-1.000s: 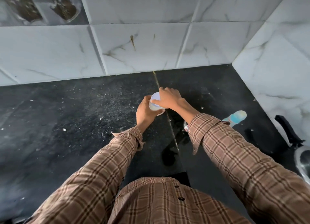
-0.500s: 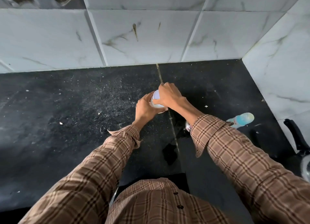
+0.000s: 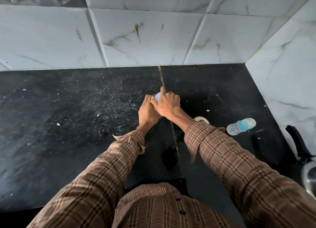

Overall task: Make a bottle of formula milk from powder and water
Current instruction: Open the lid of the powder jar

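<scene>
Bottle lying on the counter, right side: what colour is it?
Clear bottle with a light-blue print and small coloured specks; head view.

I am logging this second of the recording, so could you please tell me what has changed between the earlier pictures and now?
Little changed. The right hand has closed further over the small white container, covering more of its top. The left hand still holds its side. The baby bottle still lies on the black counter.

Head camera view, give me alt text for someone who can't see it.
Both hands meet on a small white container standing on a black countertop, the left hand gripping its side and the right hand curled over its top. A baby bottle lies on its side to the right, below white marble wall tiles.
</scene>
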